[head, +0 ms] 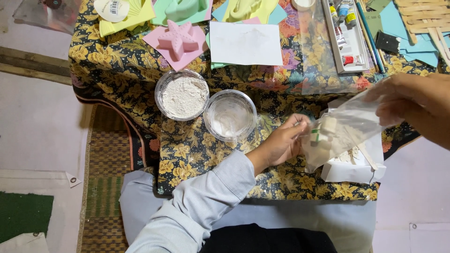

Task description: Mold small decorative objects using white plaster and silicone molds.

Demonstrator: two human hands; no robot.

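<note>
Left hand (283, 143): pinches the lower end of a clear plastic bag of pale pieces (344, 131), above the white box (356, 166).
Right hand (415, 105): closed on the bag's top.
Done: round clear tub of white powder (183, 95) filled.
Left: second clear tub (230, 115) looks nearly empty; pink star mould (178, 40) unfilled.

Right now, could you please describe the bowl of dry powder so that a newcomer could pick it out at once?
Start at the low table covered in black cloth with yellow flowers. Just below the pink star-shaped mould stand two round clear bowls, side by side. The powder bowl is the left one, heaped with off-white powder, while its neighbour looks nearly empty.
</note>
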